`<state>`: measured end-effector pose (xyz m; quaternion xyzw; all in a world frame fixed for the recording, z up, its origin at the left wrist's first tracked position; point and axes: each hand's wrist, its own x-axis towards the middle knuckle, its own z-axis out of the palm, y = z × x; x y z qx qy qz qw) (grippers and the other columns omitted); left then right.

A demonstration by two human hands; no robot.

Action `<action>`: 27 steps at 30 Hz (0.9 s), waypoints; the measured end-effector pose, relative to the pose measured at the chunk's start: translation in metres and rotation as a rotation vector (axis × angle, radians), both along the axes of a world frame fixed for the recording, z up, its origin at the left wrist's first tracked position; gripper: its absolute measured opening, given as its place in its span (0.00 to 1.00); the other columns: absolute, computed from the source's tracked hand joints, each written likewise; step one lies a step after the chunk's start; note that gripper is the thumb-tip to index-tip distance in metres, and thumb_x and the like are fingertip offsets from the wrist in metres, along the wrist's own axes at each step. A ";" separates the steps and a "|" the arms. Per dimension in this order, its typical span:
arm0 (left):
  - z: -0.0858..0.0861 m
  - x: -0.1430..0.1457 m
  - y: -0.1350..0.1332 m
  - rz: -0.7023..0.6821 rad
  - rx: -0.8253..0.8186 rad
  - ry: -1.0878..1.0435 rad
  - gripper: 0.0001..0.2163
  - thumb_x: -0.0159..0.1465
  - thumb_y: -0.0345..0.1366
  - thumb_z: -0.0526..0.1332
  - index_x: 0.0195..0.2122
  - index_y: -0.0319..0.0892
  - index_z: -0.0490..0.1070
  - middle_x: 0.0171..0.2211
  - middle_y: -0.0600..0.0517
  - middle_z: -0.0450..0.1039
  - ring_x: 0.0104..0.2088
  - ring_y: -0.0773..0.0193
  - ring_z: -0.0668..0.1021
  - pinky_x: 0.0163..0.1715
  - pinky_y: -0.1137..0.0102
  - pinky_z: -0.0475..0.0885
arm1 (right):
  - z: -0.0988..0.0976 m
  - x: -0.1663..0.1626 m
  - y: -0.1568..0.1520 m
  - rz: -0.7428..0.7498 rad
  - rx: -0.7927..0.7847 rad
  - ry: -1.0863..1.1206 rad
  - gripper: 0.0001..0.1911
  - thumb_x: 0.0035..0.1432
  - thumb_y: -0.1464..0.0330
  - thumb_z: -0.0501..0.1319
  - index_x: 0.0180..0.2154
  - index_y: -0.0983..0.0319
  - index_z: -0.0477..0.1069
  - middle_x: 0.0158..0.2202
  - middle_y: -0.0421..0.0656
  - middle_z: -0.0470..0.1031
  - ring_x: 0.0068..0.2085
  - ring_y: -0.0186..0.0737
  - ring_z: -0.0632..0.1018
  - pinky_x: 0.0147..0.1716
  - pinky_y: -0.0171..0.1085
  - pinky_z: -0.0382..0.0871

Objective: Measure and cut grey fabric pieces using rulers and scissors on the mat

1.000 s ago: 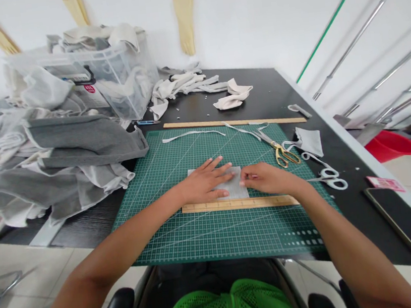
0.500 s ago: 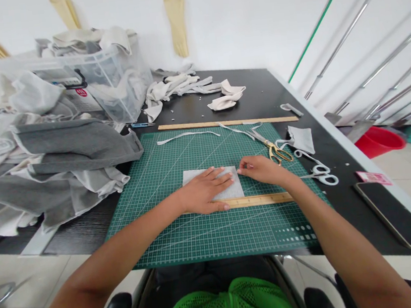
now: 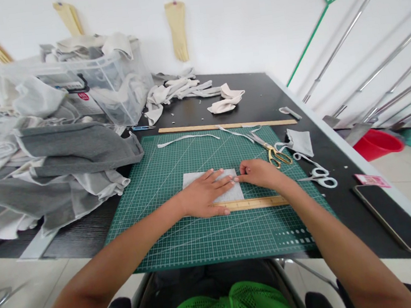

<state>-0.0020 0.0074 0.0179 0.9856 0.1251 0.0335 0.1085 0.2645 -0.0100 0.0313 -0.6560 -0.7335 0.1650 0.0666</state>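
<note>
A sewing workshop: cutting mat [image 3: 187, 246], scissors [image 3: 270, 150], piled fabric [image 3: 59, 157].

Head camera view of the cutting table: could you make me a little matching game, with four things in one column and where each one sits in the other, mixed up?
Things:
1. grey cloth piece
2. gold-handled scissors
3. red tub
4. short wooden ruler

Places:
A. on the floor, right of the table
B. pressed flat under the left hand
C. by the right edge of the green mat, no hand on them
D. along the cloth's near edge

Pairs: 1-B, 2-C, 3-A, 4-D.
</note>
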 end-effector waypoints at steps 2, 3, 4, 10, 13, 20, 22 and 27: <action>-0.001 0.000 0.000 0.002 0.004 -0.016 0.42 0.68 0.64 0.48 0.74 0.43 0.39 0.73 0.45 0.45 0.74 0.46 0.45 0.71 0.50 0.39 | 0.001 0.000 0.001 -0.014 -0.006 -0.009 0.16 0.55 0.53 0.67 0.29 0.58 0.72 0.26 0.38 0.76 0.28 0.36 0.73 0.26 0.34 0.53; -0.002 0.000 0.000 0.003 0.005 -0.022 0.42 0.68 0.64 0.48 0.74 0.44 0.40 0.74 0.46 0.45 0.74 0.46 0.45 0.71 0.50 0.39 | 0.001 0.000 0.001 -0.017 -0.010 -0.014 0.16 0.55 0.53 0.67 0.29 0.58 0.73 0.26 0.38 0.76 0.28 0.37 0.73 0.25 0.34 0.53; -0.002 0.000 0.000 0.001 0.005 -0.025 0.42 0.67 0.64 0.48 0.74 0.44 0.40 0.74 0.46 0.45 0.74 0.46 0.45 0.71 0.50 0.39 | 0.001 0.000 0.001 -0.017 -0.011 -0.020 0.16 0.55 0.52 0.66 0.29 0.58 0.73 0.26 0.38 0.76 0.28 0.37 0.73 0.25 0.35 0.53; -0.001 0.001 0.000 -0.003 -0.012 -0.003 0.43 0.67 0.66 0.47 0.74 0.43 0.41 0.74 0.44 0.43 0.74 0.44 0.44 0.71 0.48 0.37 | 0.000 -0.003 0.001 -0.037 0.042 -0.052 0.22 0.63 0.48 0.57 0.28 0.58 0.71 0.27 0.41 0.78 0.29 0.38 0.75 0.26 0.35 0.53; -0.001 0.001 0.000 -0.005 -0.009 -0.015 0.43 0.66 0.66 0.48 0.74 0.42 0.42 0.74 0.44 0.43 0.73 0.44 0.44 0.70 0.47 0.38 | -0.002 -0.008 0.001 -0.104 0.055 -0.127 0.23 0.62 0.47 0.58 0.27 0.58 0.71 0.28 0.42 0.79 0.32 0.41 0.76 0.26 0.36 0.52; 0.008 0.001 -0.006 -0.034 0.095 -0.120 0.39 0.65 0.62 0.56 0.72 0.48 0.51 0.73 0.46 0.47 0.74 0.45 0.45 0.70 0.45 0.45 | 0.000 -0.011 0.003 -0.143 0.023 -0.146 0.20 0.60 0.49 0.61 0.29 0.58 0.74 0.31 0.44 0.80 0.34 0.43 0.78 0.26 0.36 0.54; 0.013 0.001 -0.009 -0.062 0.136 -0.136 0.34 0.66 0.60 0.58 0.69 0.52 0.57 0.73 0.48 0.49 0.73 0.46 0.47 0.70 0.46 0.45 | 0.001 -0.010 0.004 -0.150 0.015 -0.145 0.20 0.59 0.48 0.61 0.29 0.58 0.74 0.31 0.44 0.81 0.34 0.43 0.78 0.26 0.36 0.54; 0.021 0.000 -0.023 -0.076 0.183 -0.126 0.24 0.69 0.52 0.57 0.65 0.54 0.66 0.70 0.52 0.57 0.73 0.51 0.50 0.71 0.50 0.47 | 0.001 -0.009 0.005 -0.147 0.006 -0.137 0.20 0.58 0.48 0.62 0.30 0.58 0.75 0.31 0.44 0.81 0.33 0.43 0.78 0.27 0.36 0.55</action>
